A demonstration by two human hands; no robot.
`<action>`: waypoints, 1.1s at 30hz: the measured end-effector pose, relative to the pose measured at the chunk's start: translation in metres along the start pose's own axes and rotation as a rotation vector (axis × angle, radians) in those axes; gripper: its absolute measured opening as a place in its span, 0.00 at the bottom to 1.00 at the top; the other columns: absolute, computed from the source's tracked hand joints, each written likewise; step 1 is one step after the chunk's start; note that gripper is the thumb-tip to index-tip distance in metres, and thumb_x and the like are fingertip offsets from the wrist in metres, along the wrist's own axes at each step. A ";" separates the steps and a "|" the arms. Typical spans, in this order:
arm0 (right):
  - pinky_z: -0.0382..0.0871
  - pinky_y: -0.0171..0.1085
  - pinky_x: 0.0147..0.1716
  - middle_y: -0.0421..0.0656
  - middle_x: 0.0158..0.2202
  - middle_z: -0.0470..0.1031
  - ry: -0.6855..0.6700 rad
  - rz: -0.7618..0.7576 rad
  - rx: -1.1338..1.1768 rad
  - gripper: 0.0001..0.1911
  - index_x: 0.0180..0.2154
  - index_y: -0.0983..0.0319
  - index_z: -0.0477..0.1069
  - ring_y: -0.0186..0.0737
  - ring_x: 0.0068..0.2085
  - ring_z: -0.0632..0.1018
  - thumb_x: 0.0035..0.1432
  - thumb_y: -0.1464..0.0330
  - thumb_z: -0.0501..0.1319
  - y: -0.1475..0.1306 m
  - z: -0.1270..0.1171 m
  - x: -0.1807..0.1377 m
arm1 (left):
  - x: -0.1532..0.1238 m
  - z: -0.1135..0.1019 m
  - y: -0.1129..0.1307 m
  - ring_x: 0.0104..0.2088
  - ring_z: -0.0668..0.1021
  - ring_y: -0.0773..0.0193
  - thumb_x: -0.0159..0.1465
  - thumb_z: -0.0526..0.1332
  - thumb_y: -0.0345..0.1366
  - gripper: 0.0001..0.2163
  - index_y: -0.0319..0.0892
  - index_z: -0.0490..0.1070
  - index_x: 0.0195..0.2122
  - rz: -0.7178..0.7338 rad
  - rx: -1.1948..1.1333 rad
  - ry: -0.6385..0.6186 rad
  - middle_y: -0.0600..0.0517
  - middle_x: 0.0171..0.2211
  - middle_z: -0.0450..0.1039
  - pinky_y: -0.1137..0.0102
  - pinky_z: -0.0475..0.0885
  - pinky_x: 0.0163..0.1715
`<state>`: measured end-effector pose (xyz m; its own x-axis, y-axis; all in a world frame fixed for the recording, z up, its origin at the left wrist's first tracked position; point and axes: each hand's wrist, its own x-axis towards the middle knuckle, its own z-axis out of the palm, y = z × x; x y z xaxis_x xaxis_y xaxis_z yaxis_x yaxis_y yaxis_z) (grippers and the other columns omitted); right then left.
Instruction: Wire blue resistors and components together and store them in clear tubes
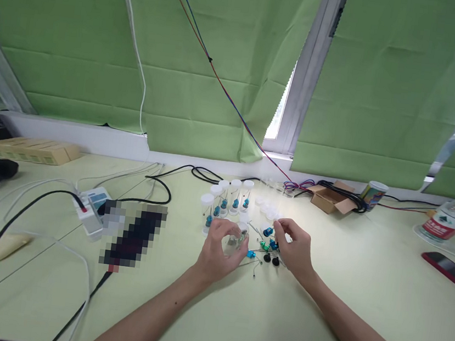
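Note:
My left hand is wrapped round a small clear plastic jar, its mouth facing up. My right hand is closed in a pinch at a small blue part, to the right of the jar. Below its fingertips lie another blue part, green parts, a light blue part and two black round pieces, among thin metal rods. Behind my left hand, several clear jars with white lids stand upright, each with a blue part and thin rods inside.
Loose white lids lie behind the parts. A power strip, black cables and a pixelated dark object are on the left. An open cardboard box, a can, a water bottle and a phone are right.

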<state>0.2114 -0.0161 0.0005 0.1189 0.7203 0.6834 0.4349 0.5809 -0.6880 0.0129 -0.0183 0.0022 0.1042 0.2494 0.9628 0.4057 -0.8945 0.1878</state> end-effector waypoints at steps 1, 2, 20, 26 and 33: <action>0.67 0.36 0.29 0.38 0.22 0.66 -0.002 -0.002 0.000 0.10 0.30 0.61 0.68 0.35 0.24 0.68 0.63 0.65 0.58 0.000 0.000 0.000 | -0.001 0.001 0.000 0.38 0.72 0.63 0.55 0.64 0.22 0.27 0.45 0.57 0.53 -0.015 -0.028 -0.006 0.51 0.35 0.67 0.70 0.77 0.29; 0.67 0.36 0.29 0.38 0.22 0.66 -0.004 -0.003 0.000 0.10 0.30 0.61 0.68 0.35 0.24 0.68 0.63 0.65 0.58 -0.001 0.000 0.000 | -0.002 0.002 0.000 0.38 0.72 0.63 0.56 0.64 0.22 0.27 0.45 0.57 0.53 -0.039 -0.056 -0.013 0.51 0.36 0.66 0.70 0.78 0.29; 0.69 0.36 0.28 0.39 0.22 0.69 -0.042 0.018 -0.018 0.12 0.30 0.60 0.69 0.36 0.24 0.70 0.63 0.61 0.58 -0.005 0.004 -0.003 | -0.020 0.012 0.006 0.29 0.74 0.71 0.61 0.58 0.29 0.22 0.47 0.54 0.55 -0.539 -0.142 -0.234 0.55 0.35 0.65 0.72 0.73 0.31; 0.69 0.36 0.29 0.39 0.22 0.69 -0.060 0.020 -0.021 0.11 0.31 0.60 0.69 0.35 0.24 0.69 0.63 0.62 0.57 -0.004 0.004 -0.004 | -0.017 0.009 0.011 0.26 0.71 0.70 0.63 0.56 0.32 0.21 0.46 0.56 0.56 -0.685 -0.175 -0.360 0.56 0.31 0.66 0.73 0.69 0.28; 0.69 0.36 0.29 0.39 0.22 0.68 -0.061 0.026 -0.010 0.11 0.31 0.60 0.69 0.36 0.24 0.69 0.63 0.61 0.57 -0.005 0.003 -0.003 | -0.012 0.009 0.014 0.23 0.69 0.69 0.65 0.55 0.39 0.12 0.45 0.61 0.49 -0.770 -0.217 -0.445 0.58 0.26 0.65 0.73 0.65 0.24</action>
<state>0.2059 -0.0197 0.0016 0.0759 0.7570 0.6489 0.4413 0.5581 -0.7027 0.0253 -0.0305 -0.0088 0.2344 0.8855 0.4011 0.3335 -0.4608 0.8224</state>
